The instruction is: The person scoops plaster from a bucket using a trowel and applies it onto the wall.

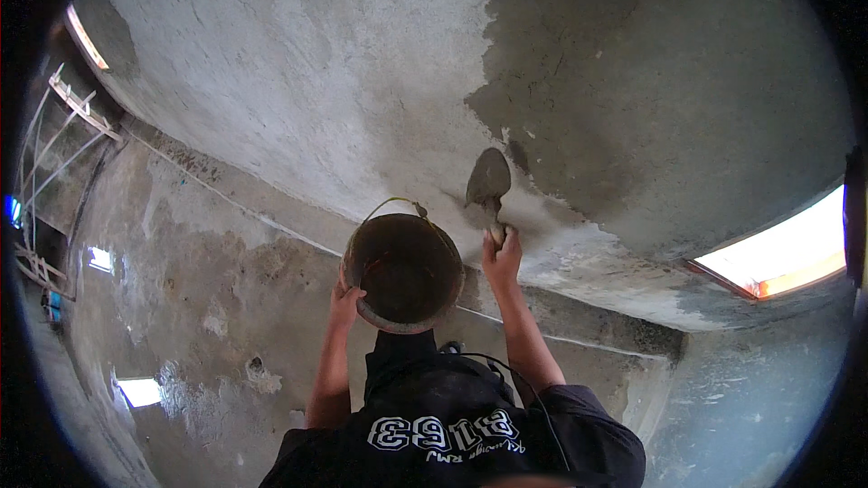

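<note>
My left hand [342, 302] is closed on the left rim of a round bucket [362, 307], thumb over the edge. The bucket is held in front of my body, its dark inside facing up; what lies in it is too dim to tell. Its thin wire handle [380, 203] stands up at the far side. My right hand [502, 258] grips the handle of a trowel [489, 178], with the grey, mortar-coated blade pointing away from me toward the wall [344, 63]. A darker, damp-looking patch of plaster [615, 81] covers the wall beyond and right of the trowel.
A bright window opening [773, 253] with an orange-brown frame is at the right. At the far left stands a wooden frame like scaffolding [77, 108]. The stained concrete floor [217, 280] has shiny wet spots. A black cord [533, 389] runs down my dark shirt [443, 398].
</note>
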Motion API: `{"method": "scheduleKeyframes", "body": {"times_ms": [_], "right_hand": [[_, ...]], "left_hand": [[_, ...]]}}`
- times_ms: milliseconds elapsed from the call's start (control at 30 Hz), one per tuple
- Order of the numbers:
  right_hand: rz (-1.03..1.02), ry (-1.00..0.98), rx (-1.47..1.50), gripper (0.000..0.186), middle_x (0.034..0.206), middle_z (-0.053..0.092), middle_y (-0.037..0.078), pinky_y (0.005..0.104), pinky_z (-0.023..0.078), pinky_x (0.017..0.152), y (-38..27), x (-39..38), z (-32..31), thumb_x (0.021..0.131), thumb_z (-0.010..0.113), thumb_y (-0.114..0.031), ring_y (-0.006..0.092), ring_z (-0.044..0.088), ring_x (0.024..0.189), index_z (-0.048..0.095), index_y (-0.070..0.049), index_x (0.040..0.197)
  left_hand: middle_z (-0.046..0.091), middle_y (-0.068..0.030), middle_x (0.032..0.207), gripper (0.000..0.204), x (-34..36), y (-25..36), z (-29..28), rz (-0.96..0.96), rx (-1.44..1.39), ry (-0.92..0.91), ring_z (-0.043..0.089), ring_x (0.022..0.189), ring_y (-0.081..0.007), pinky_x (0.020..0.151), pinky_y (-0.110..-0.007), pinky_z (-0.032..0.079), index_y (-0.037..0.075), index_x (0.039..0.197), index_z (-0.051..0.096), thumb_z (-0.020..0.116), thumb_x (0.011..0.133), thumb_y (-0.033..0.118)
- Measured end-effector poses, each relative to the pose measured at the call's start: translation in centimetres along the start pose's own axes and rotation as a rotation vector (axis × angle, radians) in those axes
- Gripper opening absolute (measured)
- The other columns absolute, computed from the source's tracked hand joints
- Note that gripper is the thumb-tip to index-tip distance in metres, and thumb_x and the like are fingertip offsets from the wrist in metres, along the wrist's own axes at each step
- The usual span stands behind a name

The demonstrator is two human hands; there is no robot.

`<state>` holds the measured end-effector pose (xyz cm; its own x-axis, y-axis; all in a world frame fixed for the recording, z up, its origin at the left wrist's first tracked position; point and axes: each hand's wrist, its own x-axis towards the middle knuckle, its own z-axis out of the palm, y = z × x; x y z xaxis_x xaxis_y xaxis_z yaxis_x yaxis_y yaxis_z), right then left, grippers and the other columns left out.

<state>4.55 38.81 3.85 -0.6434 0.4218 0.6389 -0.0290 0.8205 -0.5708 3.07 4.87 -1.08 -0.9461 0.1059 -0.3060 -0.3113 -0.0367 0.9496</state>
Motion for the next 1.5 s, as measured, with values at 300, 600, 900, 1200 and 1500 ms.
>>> {"method": "scheduleKeyframes", "body": {"times_ms": [300, 600, 900, 1200, 1500], "right_hand": [[0.402, -0.174, -0.175, 0.028, 0.076, 0.062, 0.023, 0.0460, 0.049, 0.059, 3.1, -2.0, 6.8, 0.090, 0.059, -0.024, 0.0412, 0.062, 0.070, 0.054, 0.002, 0.096], [0.054, -0.136, -0.259, 0.028, 0.071, 0.062, 0.020, 0.0446, 0.050, 0.053, 2.4, 2.1, 4.0, 0.088, 0.061, -0.024, 0.0375, 0.063, 0.061, 0.052, 0.002, 0.097], [0.220, -0.023, -0.261, 0.025, 0.070, 0.060, 0.022, 0.0469, 0.046, 0.054, 1.0, 3.5, 1.4, 0.090, 0.059, -0.023, 0.0419, 0.061, 0.066, 0.051, 0.001, 0.088], [0.081, -0.011, -0.238, 0.026, 0.071, 0.062, 0.022, 0.0437, 0.052, 0.055, 0.2, 6.6, 3.1, 0.088, 0.061, -0.022, 0.0375, 0.065, 0.066, 0.052, 0.001, 0.095], [0.104, -0.293, -0.244, 0.030, 0.065, 0.059, 0.021, 0.0470, 0.049, 0.053, -1.0, 1.5, 2.2, 0.089, 0.059, -0.029, 0.0396, 0.061, 0.059, 0.050, -0.001, 0.084]], "left_hand": [[0.059, -0.0078, 0.110, 0.059, 1.0, 0.1, -1.3, -0.066, 0.069, 0.079, 0.054, 0.101, -0.0204, 0.089, -0.031, 0.042, 0.001, 0.129, 0.047, 0.054, 0.070, 0.002], [0.058, -0.0081, 0.117, 0.055, 2.0, -0.3, -0.8, -0.018, -0.019, 0.011, 0.055, 0.105, -0.0221, 0.092, -0.035, 0.042, 0.001, 0.127, 0.050, 0.055, 0.072, 0.009], [0.057, -0.0105, 0.119, 0.060, 1.1, 0.1, -0.1, -0.080, 0.008, 0.011, 0.054, 0.108, -0.0256, 0.094, -0.039, 0.041, 0.002, 0.128, 0.048, 0.060, 0.071, 0.013], [0.056, -0.0075, 0.118, 0.065, -0.3, 1.7, 0.5, -0.185, 0.049, 0.113, 0.052, 0.107, -0.0196, 0.094, -0.031, 0.040, 0.002, 0.133, 0.044, 0.053, 0.068, -0.002], [0.057, -0.0109, 0.119, 0.058, -0.2, 0.2, 1.0, -0.050, -0.013, 0.007, 0.053, 0.110, -0.0263, 0.097, -0.038, 0.038, 0.002, 0.127, 0.050, 0.057, 0.070, 0.008]]}}
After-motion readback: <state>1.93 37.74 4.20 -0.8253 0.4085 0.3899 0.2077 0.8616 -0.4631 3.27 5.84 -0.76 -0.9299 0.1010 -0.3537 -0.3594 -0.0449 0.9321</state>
